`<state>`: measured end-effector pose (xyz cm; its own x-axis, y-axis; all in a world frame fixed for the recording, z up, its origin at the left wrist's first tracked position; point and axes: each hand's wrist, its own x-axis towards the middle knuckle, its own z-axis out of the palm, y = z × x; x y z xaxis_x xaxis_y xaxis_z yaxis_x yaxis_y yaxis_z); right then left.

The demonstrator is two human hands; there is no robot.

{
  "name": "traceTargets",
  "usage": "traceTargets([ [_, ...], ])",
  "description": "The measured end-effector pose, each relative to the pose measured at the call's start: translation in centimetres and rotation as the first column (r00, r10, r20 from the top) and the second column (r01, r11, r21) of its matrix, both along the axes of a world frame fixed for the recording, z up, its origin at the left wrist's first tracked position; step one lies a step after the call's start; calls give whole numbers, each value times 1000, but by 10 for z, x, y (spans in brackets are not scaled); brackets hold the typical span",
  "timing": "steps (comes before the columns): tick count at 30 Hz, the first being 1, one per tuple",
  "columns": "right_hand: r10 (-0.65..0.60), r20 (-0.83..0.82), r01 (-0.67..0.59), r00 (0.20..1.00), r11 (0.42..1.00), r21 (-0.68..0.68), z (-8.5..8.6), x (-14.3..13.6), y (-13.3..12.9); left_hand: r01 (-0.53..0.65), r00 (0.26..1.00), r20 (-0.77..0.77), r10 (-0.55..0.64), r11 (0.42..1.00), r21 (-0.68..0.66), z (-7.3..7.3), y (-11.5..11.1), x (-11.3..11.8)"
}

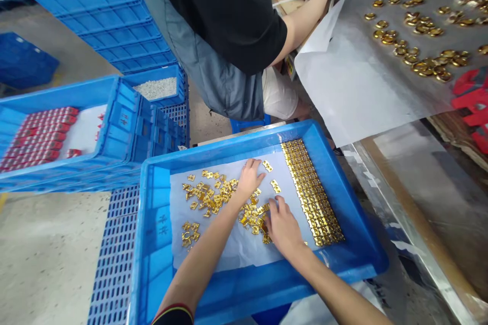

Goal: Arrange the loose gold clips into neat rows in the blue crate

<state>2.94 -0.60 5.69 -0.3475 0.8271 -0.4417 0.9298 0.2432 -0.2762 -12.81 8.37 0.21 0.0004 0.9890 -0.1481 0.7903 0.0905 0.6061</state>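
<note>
A blue plastic crate [154, 213] lies in front of me, lined with a white sheet [232, 259]. Loose shiny gold metal pieces [209, 195] are scattered over the sheet's left and middle. Along the crate's right side, many similar pieces form a tight block of rows [312, 193]. My left hand [249, 179] is over the upper middle, thumb apart from the fingers, close to loose pieces. Lower right, my right hand [284, 223] has its fingers spread at the edge of the pile. Two joined gold pieces [275, 186] lie between the hands and the rows.
A co-worker [236, 25] sits beyond the crate. Stacked blue crates [110, 15] stand at left, one crate [110, 111] holding red parts. At right, a paper-covered table [343, 86] carries round gold parts [427, 66] and a red object [475, 104].
</note>
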Motion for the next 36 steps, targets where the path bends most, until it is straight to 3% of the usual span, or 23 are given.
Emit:
traceTargets([
  [7, -27, 85, 26, 996, 999, 19, -18, -13, 3, -17, 997, -81, 16, 1000, -18, -6, 14, 20],
  [19, -59, 46, 57, 997, 997, 51, -31, -23, 15, 260, 964, 48, -261, 965, 26, -3, 8, 8],
  [24, -56, 45, 54, 997, 998, 36, -31, -24, 18, 241, 966, 93, -240, 970, -1, -6, 12, 12],
  [36, -95, 7, 94, 995, 995, 42, -23, -23, 57, 263, 965, -12, -263, 964, 40, 1, 59, 21],
])
